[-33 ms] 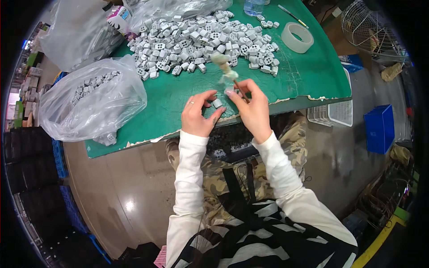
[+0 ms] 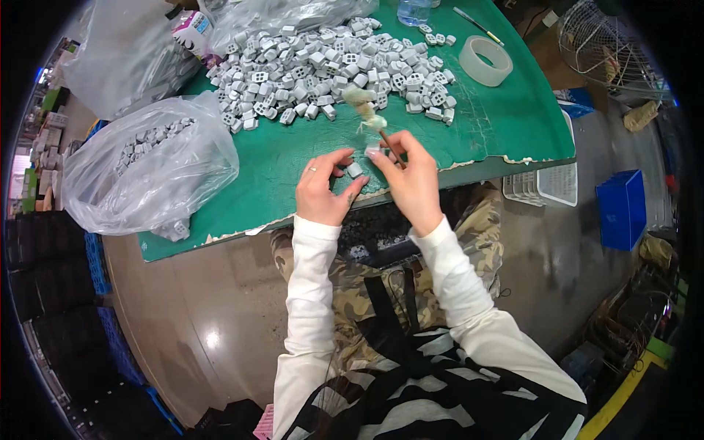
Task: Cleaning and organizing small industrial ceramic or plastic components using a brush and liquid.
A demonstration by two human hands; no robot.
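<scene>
My left hand is curled at the table's near edge, thumb and fingers closed about a small light-grey block. Just to its right, my right hand grips a thin brown stick between thumb and fingers. Pale, fluffy, yellowish material is wrapped about the stick's far end, which points up and left over the table. Something pale shows at the right thumb tip, too small to name. Beyond both hands lies a large heap of similar grey blocks, some with square holes.
A clear plastic bag holding grey blocks sits at the left of the green table. Tape, a pen and a bottle lie toward the back right. A white basket and blue bin stand to the right.
My right hand and the stick have shifted very slightly left, closer to my left hand. The left hand keeps its hold with the block in the same place.
</scene>
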